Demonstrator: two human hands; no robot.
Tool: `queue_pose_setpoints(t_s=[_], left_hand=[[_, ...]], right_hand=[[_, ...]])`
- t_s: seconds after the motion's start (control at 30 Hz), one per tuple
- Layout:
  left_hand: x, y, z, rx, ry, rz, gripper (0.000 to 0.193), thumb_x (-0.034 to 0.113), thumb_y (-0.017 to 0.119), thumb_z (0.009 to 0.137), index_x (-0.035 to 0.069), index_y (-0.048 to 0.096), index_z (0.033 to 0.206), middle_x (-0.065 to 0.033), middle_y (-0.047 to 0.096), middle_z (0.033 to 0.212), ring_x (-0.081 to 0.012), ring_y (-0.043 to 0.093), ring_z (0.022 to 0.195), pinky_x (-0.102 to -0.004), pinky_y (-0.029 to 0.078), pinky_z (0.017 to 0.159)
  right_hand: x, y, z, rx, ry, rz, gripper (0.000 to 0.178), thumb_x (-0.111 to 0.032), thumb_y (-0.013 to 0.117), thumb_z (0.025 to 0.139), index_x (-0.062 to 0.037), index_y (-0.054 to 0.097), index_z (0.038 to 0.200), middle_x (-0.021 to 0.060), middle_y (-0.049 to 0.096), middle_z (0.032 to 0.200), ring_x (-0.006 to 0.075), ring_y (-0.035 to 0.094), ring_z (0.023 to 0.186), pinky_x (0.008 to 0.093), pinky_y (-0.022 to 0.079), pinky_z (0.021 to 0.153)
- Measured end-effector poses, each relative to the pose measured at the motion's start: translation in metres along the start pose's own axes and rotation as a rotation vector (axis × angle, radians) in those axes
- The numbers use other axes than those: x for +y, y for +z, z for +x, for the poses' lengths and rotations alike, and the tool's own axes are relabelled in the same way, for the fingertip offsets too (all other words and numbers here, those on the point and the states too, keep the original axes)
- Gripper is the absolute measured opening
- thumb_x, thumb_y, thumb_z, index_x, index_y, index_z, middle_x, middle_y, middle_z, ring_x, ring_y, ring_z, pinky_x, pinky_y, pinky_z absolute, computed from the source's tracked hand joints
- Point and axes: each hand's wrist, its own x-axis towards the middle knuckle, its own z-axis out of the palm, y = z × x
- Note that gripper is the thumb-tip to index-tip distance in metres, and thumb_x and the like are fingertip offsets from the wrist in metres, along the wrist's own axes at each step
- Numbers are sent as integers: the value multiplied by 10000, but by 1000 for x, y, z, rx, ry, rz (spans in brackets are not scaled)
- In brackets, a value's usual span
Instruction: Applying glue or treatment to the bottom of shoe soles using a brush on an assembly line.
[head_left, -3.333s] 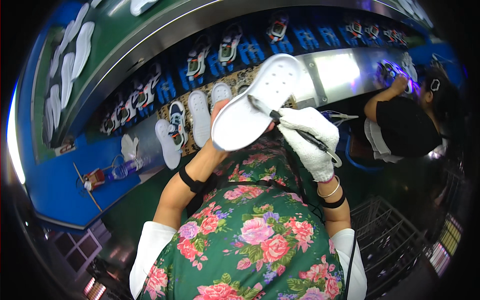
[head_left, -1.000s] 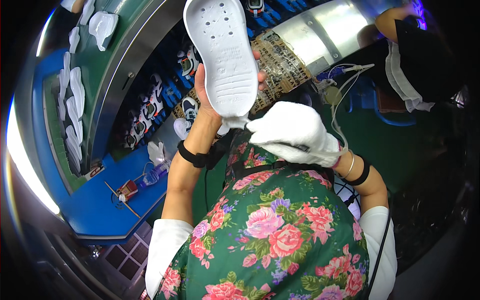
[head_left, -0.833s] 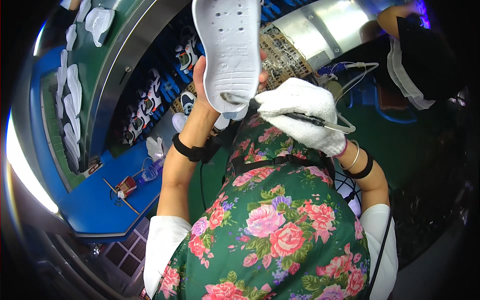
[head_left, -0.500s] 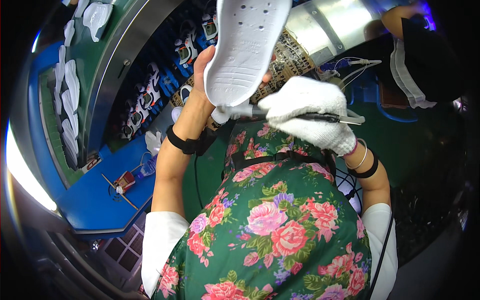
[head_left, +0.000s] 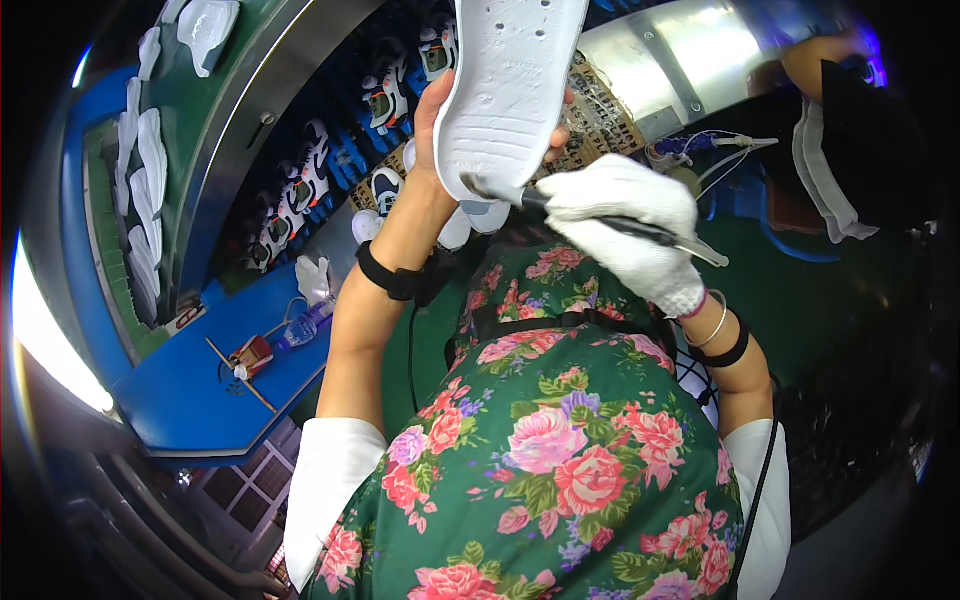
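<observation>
My bare left hand [head_left: 430, 112] grips a white shoe sole [head_left: 508, 105] from behind, thumb at its left edge and fingertips showing past the right edge. The sole is tilted up, with ridges near its rounded lower end and small holes higher up. My right hand [head_left: 630, 212], in a white knitted glove, is closed around the dark handle of a brush [head_left: 532, 200]. Its blurred bristles lie over the lower end of the sole and appear to touch it. Behind my left wrist, a dark-and-white shoe [head_left: 386, 186] sits among other pale rounded parts.
White-and-orange shoes [head_left: 300, 195] line a rack at the back left. White soles [head_left: 150, 165] lie on a green surface at far left. A blue table [head_left: 190, 400] holds a plastic bottle [head_left: 303, 325] and a small reddish container [head_left: 252, 356] with a stick. A metal panel [head_left: 690, 60] stands at the back right.
The bristles have moved from the sole's bottom rim up onto its face. My left hand and the sole sit slightly farther right and higher in view.
</observation>
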Motion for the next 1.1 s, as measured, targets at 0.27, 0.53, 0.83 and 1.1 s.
queue_pose_setpoints(t_s=[0.27, 0.53, 0.83, 1.1], left_hand=[[-6, -2, 4, 66, 22, -89, 858, 628, 486, 912, 15, 381, 1504, -300, 511, 1383, -460, 632, 1083, -574, 525, 920], [-44, 8, -5, 300, 24, -114, 710, 539, 408, 990, -5, 451, 1444, -258, 595, 1298, -472, 663, 1020, -565, 569, 863], [-22, 26, -18, 123, 138, -57, 884, 599, 532, 932, 28, 269, 1553, -290, 425, 1475, -500, 533, 1242, -597, 491, 1010], [102, 77, 24, -137, 472, 385, 1118, 812, 514, 828, 6, 247, 1554, -382, 333, 1472, -491, 525, 1195, -517, 545, 897]], right_hand=[[9, -14, 5, 227, 602, 973, 147, 28, 661, 838, 31, 727, 969, 189, 738, 1032, 136, 647, 730, 263, 531, 672], [10, -64, 67, 114, -221, -510, 185, -4, 765, 791, -23, 767, 975, 105, 756, 961, 211, 717, 865, 313, 564, 777], [-17, -44, 32, -186, -14, 95, 173, 10, 791, 747, -23, 770, 915, 126, 755, 938, 224, 724, 804, 315, 568, 751], [10, -72, 15, 440, 343, 636, 163, 110, 677, 788, 39, 735, 923, 185, 740, 990, 152, 658, 729, 244, 521, 668]])
